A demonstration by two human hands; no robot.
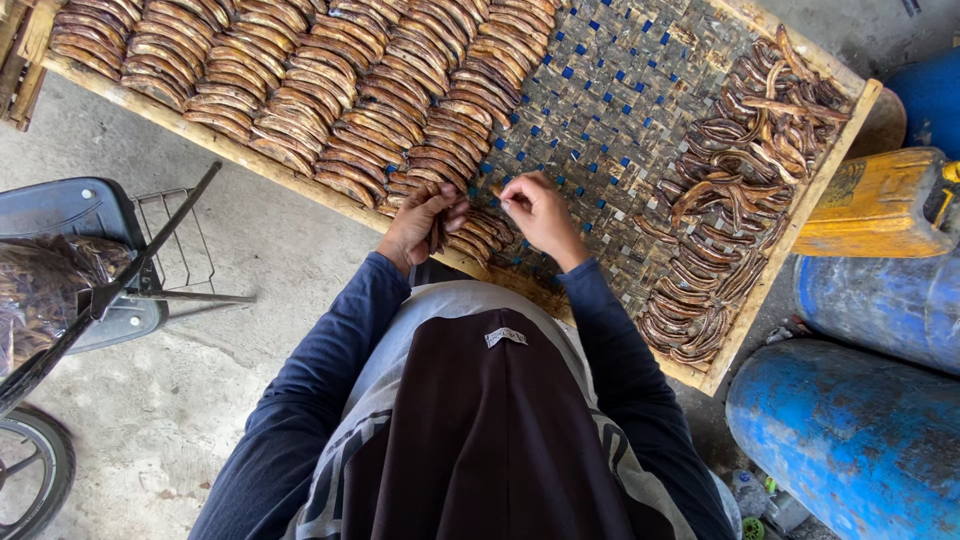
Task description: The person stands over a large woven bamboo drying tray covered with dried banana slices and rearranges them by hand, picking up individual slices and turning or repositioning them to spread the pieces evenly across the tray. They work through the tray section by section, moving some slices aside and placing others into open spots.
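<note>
From the head camera, we looked straight down at our own chest and arms, and plenty was cut off. The woven drying tray (620, 110) ran out of frame at the top, so we could not tell how far its rows went. Our left hand (422, 224) was curled shut around a small bunch of dried brown strips (438, 232), most of that bunch buried under the fingers. Our right hand (538, 212) was pinched at thumb and forefinger on one strip end, but that piece was too small to make out clearly. Both hands sat at the tray's near wooden edge, just above the shortest, newest row (482, 232).

Neat overlapping rows of strips (300, 80) covered the left half of the tray; a loose tangled pile (735, 190) lay along the right side, with bare weave and blue flecks between.

On to the containers. A yellow jerrycan (880, 205), boxy and grimy, sat just beyond the tray's right corner, its label patch unreadable. Below it lay two blue drums (860, 440), both cropped by the frame. A small pale rectangular tag (506, 337) sat on our dark shirt front. At left, a dark seat (60, 210) with a wire rack, a clear bag of brown material (40, 290) and part of a wheel (30, 475) were only half in view.
</note>
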